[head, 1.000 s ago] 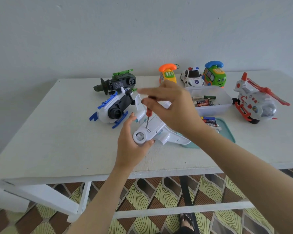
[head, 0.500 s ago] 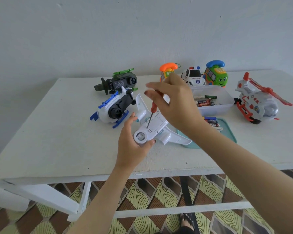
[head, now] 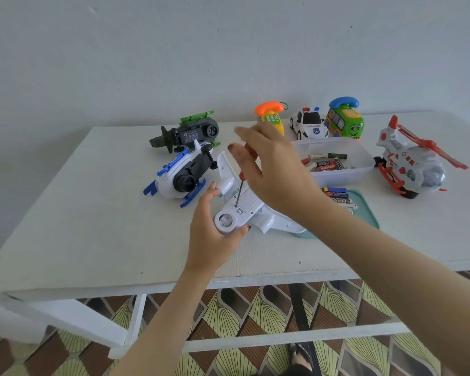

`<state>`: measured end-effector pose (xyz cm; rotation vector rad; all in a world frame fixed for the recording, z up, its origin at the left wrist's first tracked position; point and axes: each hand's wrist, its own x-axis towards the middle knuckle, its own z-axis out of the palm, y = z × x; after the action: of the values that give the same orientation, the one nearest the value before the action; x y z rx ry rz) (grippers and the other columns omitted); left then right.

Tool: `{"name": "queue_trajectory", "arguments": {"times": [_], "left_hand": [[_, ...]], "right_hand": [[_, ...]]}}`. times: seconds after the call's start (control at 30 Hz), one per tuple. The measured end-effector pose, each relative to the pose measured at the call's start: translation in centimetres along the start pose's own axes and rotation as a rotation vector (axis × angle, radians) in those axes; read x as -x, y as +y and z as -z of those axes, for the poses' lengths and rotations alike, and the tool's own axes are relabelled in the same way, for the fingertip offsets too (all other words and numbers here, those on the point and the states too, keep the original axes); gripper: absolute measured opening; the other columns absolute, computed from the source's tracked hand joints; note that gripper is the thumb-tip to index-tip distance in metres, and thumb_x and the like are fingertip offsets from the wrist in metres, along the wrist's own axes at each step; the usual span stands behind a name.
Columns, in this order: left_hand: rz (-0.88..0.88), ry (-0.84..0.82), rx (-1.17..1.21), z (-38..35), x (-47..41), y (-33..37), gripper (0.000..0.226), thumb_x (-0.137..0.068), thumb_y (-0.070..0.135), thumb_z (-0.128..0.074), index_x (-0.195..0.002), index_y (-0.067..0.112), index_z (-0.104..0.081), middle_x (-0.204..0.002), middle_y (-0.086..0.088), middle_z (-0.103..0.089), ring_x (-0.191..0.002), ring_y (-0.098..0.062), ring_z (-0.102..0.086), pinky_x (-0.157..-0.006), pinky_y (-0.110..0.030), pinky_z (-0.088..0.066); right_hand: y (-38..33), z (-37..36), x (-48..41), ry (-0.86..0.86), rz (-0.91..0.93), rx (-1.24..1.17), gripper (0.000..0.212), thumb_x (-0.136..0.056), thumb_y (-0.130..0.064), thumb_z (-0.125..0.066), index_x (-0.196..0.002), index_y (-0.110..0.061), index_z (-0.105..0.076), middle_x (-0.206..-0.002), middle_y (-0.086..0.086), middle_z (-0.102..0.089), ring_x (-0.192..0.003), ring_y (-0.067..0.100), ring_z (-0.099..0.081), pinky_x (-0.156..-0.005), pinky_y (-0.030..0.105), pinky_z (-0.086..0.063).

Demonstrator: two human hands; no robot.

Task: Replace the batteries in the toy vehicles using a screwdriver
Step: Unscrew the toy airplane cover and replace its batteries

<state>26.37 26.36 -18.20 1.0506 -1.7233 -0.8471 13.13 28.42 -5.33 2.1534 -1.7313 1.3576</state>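
The toy plane (head: 251,207) lies belly-up on the counter (head: 92,213), near the front edge at the middle. The left hand (head: 209,234) grips its round nose end, fingers curled under and thumb by the wing. The screwdriver (head: 238,191) stands with its tip in the screw hole at the edge of the battery cover (head: 248,198). The right hand (head: 277,175) holds the red handle from above; its thumb and forefinger are blurred and look loosely spread.

Over the last second the tip has stayed in the same hole, while the shaft has tipped from nearly upright to a lean and the fingers have shifted on the handle. That reads as turning in progress: the screw is probably being worked, and the cover is still on, so no battery has been reached in this toy.

Just left of the wing sits a blue and white helicopter (head: 179,177), with a dark green helicopter (head: 190,131) behind it. Behind the right hand a clear tub (head: 364,158) holds batteries, and a teal tray (head: 365,210) carries more batteries (head: 337,195). The right forearm crosses the tray and hides the plane's tail. At the back stand a phone toy (head: 270,115), a police car (head: 308,123) and a green bus (head: 343,118); a red and white helicopter (head: 413,164) sits far right. Nothing blocks the screw.
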Motion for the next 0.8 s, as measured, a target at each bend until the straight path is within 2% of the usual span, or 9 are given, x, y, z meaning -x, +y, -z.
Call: {"name": "queue_trajectory", "arguments": {"times": [0.07,0.2,0.27,0.37,0.5,0.53,0.6,0.7,0.8], "left_hand": [[0.002,-0.001,-0.009,0.0,0.0,0.0,0.078,-0.066,0.012,-0.087,-0.131,0.021,-0.044,-0.149,0.003,-0.040,-0.131,0.006,-0.032,-0.098,0.001,-0.028],[0.001,-0.001,-0.002,0.1,0.1,0.1,0.079,-0.066,0.013,-0.087,-0.129,0.025,-0.043,-0.147,0.001,-0.043,-0.134,-0.008,-0.039,-0.108,-0.028,-0.040],[0.005,0.001,-0.002,0.1,0.1,0.3,0.079,-0.066,0.013,-0.087,-0.127,0.029,-0.041,-0.145,0.001,-0.044,-0.133,-0.012,-0.041,-0.107,-0.035,-0.042],[0.007,0.000,0.010,0.0,0.1,0.3,0.078,-0.066,0.012,-0.087,-0.128,0.028,-0.042,-0.145,0.009,-0.040,-0.133,0.002,-0.035,-0.108,-0.016,-0.034],[0.016,-0.021,0.014,0.0,0.0,0.0,0.079,-0.066,0.011,-0.087,-0.131,0.019,-0.043,-0.141,0.015,-0.036,-0.123,0.024,-0.027,-0.097,0.002,-0.027],[0.014,-0.020,0.014,0.0,0.0,0.0,0.078,-0.066,0.011,-0.087,-0.131,0.019,-0.044,-0.141,0.014,-0.036,-0.124,0.023,-0.028,-0.097,0.003,-0.026],[0.010,-0.017,0.014,0.0,0.0,-0.1,0.078,-0.066,0.010,-0.087,-0.130,0.018,-0.044,-0.142,0.014,-0.036,-0.127,0.015,-0.030,-0.097,0.003,-0.025],[0.006,-0.011,0.018,0.0,0.0,0.1,0.077,-0.066,0.009,-0.087,-0.130,0.018,-0.044,-0.141,0.013,-0.039,-0.128,0.011,-0.032,-0.098,0.002,-0.027],[0.002,-0.002,0.018,0.0,0.1,0.1,0.077,-0.066,0.010,-0.087,-0.127,0.023,-0.043,-0.142,0.006,-0.044,-0.131,-0.001,-0.039,-0.102,-0.011,-0.038]], "right_hand": [[-0.1,0.6,-0.3,-0.142,-0.111,-0.118,0.036,-0.099,-0.009,-0.041,-0.132,0.002,-0.052,-0.118,0.019,-0.063,-0.113,0.028,-0.057,-0.096,0.020,-0.040],[-0.4,1.7,-0.3,-0.258,-0.215,-0.510,0.034,-0.094,-0.001,-0.053,-0.127,-0.010,-0.060,-0.084,0.017,-0.071,-0.085,0.037,-0.064,-0.097,0.036,-0.048],[-0.2,1.5,0.1,-0.188,-0.227,-0.580,0.033,-0.085,-0.006,-0.069,-0.117,-0.012,-0.066,-0.083,0.013,-0.067,-0.070,0.030,-0.064,-0.087,0.027,-0.054],[0.6,0.8,0.7,0.011,-0.110,-0.254,0.029,-0.083,-0.018,-0.073,-0.111,-0.012,-0.070,-0.077,0.010,-0.062,-0.068,-0.001,-0.053,-0.074,0.007,-0.040],[1.0,0.6,1.0,0.008,-0.066,-0.119,0.038,-0.098,-0.020,-0.045,-0.131,-0.008,-0.056,-0.127,0.016,-0.058,-0.111,0.008,-0.054,-0.095,0.010,-0.037],[0.8,0.8,1.0,-0.053,-0.082,-0.167,0.038,-0.099,-0.017,-0.042,-0.135,-0.009,-0.052,-0.132,0.016,-0.057,-0.113,0.009,-0.055,-0.094,0.011,-0.039],[0.4,1.2,1.0,-0.156,-0.136,-0.339,0.039,-0.099,-0.007,-0.042,-0.137,-0.010,-0.050,-0.107,0.023,-0.068,-0.096,0.013,-0.065,-0.087,0.017,-0.049],[-0.1,1.4,0.6,-0.172,-0.290,-0.779,0.038,-0.096,0.004,-0.046,-0.129,-0.013,-0.054,-0.092,0.031,-0.066,-0.082,0.029,-0.065,-0.099,0.037,-0.049],[-0.1,1.3,0.4,-0.167,-0.338,-1.013,0.039,-0.087,0.006,-0.059,-0.122,-0.011,-0.058,-0.089,0.008,-0.072,-0.066,0.031,-0.050,-0.076,0.042,-0.053]]}}
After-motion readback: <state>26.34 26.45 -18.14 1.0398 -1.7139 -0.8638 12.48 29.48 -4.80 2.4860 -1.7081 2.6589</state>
